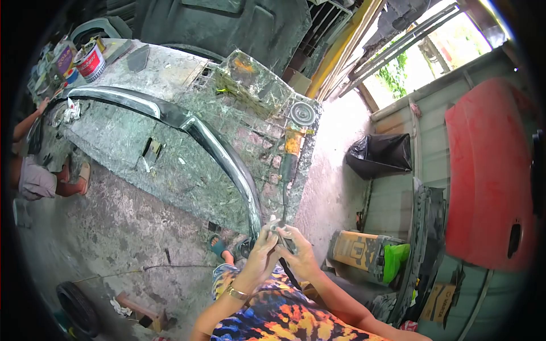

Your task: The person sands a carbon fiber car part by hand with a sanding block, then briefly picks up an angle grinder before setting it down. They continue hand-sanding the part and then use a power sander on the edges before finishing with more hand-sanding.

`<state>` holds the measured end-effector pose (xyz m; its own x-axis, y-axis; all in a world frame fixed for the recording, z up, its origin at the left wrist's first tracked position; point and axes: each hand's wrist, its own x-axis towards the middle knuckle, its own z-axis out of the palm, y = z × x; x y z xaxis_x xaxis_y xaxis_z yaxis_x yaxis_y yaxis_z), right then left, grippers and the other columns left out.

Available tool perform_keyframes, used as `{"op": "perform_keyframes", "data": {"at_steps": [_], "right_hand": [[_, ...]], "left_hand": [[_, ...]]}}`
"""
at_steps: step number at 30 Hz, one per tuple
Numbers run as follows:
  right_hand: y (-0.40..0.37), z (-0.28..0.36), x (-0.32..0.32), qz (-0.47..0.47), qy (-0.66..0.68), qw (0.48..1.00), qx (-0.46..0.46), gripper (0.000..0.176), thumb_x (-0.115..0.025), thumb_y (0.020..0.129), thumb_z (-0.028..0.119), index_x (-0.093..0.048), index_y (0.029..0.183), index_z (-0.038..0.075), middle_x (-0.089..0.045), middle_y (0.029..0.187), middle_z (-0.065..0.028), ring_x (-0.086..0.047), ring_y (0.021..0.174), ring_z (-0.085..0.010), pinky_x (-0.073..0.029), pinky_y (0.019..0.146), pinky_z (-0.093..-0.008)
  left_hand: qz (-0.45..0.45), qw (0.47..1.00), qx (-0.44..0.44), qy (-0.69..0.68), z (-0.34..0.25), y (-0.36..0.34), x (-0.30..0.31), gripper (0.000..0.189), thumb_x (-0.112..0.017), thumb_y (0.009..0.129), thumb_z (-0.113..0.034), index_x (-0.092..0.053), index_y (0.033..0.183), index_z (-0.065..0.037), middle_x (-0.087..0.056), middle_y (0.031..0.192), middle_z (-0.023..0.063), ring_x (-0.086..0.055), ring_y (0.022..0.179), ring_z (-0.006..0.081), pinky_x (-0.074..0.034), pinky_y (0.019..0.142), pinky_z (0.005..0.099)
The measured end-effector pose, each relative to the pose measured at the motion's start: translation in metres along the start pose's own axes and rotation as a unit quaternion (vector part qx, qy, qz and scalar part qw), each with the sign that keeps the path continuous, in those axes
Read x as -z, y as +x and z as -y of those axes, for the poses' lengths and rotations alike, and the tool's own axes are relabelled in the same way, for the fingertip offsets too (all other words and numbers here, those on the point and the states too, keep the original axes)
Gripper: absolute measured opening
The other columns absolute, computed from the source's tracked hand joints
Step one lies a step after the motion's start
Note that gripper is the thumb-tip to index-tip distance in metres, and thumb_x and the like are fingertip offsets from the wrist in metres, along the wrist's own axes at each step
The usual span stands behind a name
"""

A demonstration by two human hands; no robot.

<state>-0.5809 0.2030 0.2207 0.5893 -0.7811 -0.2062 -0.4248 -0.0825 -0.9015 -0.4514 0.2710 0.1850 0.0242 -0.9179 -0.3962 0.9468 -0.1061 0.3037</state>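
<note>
My left hand (264, 251), with a watch (236, 292) on the wrist, is closed in front of my chest. Close beside it, my right hand (300, 253) is also closed, its fingertips meeting those of the left. Between them is something small and greyish that I cannot make out. Just beyond my hands lies the near end of a long curved black car trim piece (224, 152) with pale, whitish patches along it. It rests on a dusty, stained worktable (187, 182). An angle grinder (293, 142) lies on the table's right side, its cord running toward me.
Another person (37, 176) stands at the far left, one hand at the trim's far end. A paint can (90, 61) is at the back left. On the right are a black bag (380, 153), a cardboard box (357, 253) and a red car panel (489, 176). A tire (77, 308) lies lower left.
</note>
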Motion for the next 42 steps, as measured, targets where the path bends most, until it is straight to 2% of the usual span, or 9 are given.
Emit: {"op": "perform_keyframes", "data": {"at_steps": [3,5,6,7,11,14,17,32,42], "right_hand": [[0.019,0.016,-0.001,0.024,-0.024,0.999,0.022,0.047,-0.074,0.092,0.005,-0.063,0.138,0.003,-0.06,0.137,-0.0217,-0.061,0.127,-0.0311,-0.047,0.106,-0.0362],[0.039,0.012,-0.001,0.022,-0.079,0.994,0.075,0.044,-0.073,0.092,0.003,-0.065,0.135,0.002,-0.062,0.127,-0.0217,-0.064,0.116,-0.0335,-0.05,0.099,-0.0366],[0.05,0.008,0.003,0.03,-0.116,0.991,0.065,0.042,-0.071,0.091,0.002,-0.066,0.133,0.003,-0.062,0.122,-0.0203,-0.064,0.111,-0.0346,-0.05,0.095,-0.0378],[0.062,0.002,0.006,0.037,-0.152,0.986,0.054,0.04,-0.07,0.091,0.002,-0.067,0.131,0.003,-0.062,0.117,-0.0189,-0.064,0.106,-0.0358,-0.051,0.091,-0.0391],[0.097,-0.031,0.001,0.042,-0.298,0.944,0.132,0.036,-0.066,0.092,0.004,-0.069,0.127,0.006,-0.062,0.117,-0.0153,-0.059,0.11,-0.0345,-0.047,0.095,-0.0432],[0.116,-0.044,-0.009,0.079,-0.367,0.915,0.147,0.04,-0.061,0.091,0.002,-0.068,0.129,0.008,-0.062,0.125,-0.013,-0.058,0.115,-0.0317,-0.045,0.098,-0.0427],[0.133,-0.04,-0.018,0.083,-0.421,0.885,0.181,0.044,-0.06,0.087,0.001,-0.067,0.13,0.009,-0.061,0.131,-0.011,-0.058,0.118,-0.0296,-0.044,0.1,-0.0412],[0.123,-0.064,-0.022,0.133,-0.465,0.837,0.256,0.048,-0.061,0.085,0.007,-0.064,0.132,0.013,-0.059,0.136,-0.0039,-0.056,0.119,-0.0251,-0.043,0.099,-0.0402],[0.14,-0.043,-0.034,0.088,-0.435,0.87,0.216,0.043,-0.058,0.089,0.009,-0.066,0.131,0.01,-0.061,0.136,-0.0052,-0.057,0.121,-0.0274,-0.042,0.102,-0.0425]], "left_hand": [[-0.017,1.0,0.003,-0.009,-0.012,0.007,0.017,0.055,-0.055,0.109,-0.021,-0.036,0.16,-0.01,-0.048,0.153,0.0037,-0.048,0.14,0.0184,-0.039,0.118,0.0375],[-0.02,0.984,-0.004,0.174,-0.023,0.028,0.051,0.05,-0.054,0.109,-0.016,-0.044,0.157,-0.009,-0.047,0.159,0.0094,-0.043,0.147,0.0235,-0.033,0.122,0.0367],[0.024,0.913,-0.105,0.394,-0.05,0.039,0.059,0.049,-0.054,0.108,-0.018,-0.048,0.156,-0.008,-0.048,0.16,0.0104,-0.04,0.151,0.0252,-0.029,0.124,0.0378],[-0.033,0.917,-0.166,0.361,-0.058,0.058,0.069,0.044,-0.055,0.107,-0.019,-0.055,0.148,-0.004,-0.056,0.152,0.0119,-0.047,0.145,0.0256,-0.033,0.122,0.0382],[-0.162,0.657,-0.385,0.627,-0.127,0.164,0.11,0.034,-0.059,0.103,-0.018,-0.061,0.131,0.002,-0.057,0.146,0.0217,-0.047,0.144,0.0384,-0.034,0.121,0.0437],[-0.2,0.474,-0.38,0.769,-0.153,0.222,0.113,0.043,-0.057,0.103,-0.023,-0.056,0.14,-0.002,-0.04,0.162,0.019,-0.03,0.154,0.0379,-0.022,0.126,0.0556],[-0.254,0.389,-0.354,0.812,-0.154,0.241,0.12,0.046,-0.053,0.105,-0.025,-0.053,0.145,-0.005,-0.037,0.165,0.0166,-0.028,0.155,0.0357,-0.02,0.126,0.0577],[-0.262,0.374,-0.341,0.822,-0.158,0.239,0.116,0.048,-0.055,0.101,-0.018,-0.053,0.147,-0.006,-0.042,0.162,0.0126,-0.033,0.153,0.0321,-0.021,0.127,0.0541],[-0.249,0.369,-0.343,0.827,-0.155,0.238,0.118,0.05,-0.052,0.102,-0.019,-0.05,0.15,-0.005,-0.04,0.164,0.0134,-0.031,0.154,0.0326,-0.02,0.128,0.0536]]}}
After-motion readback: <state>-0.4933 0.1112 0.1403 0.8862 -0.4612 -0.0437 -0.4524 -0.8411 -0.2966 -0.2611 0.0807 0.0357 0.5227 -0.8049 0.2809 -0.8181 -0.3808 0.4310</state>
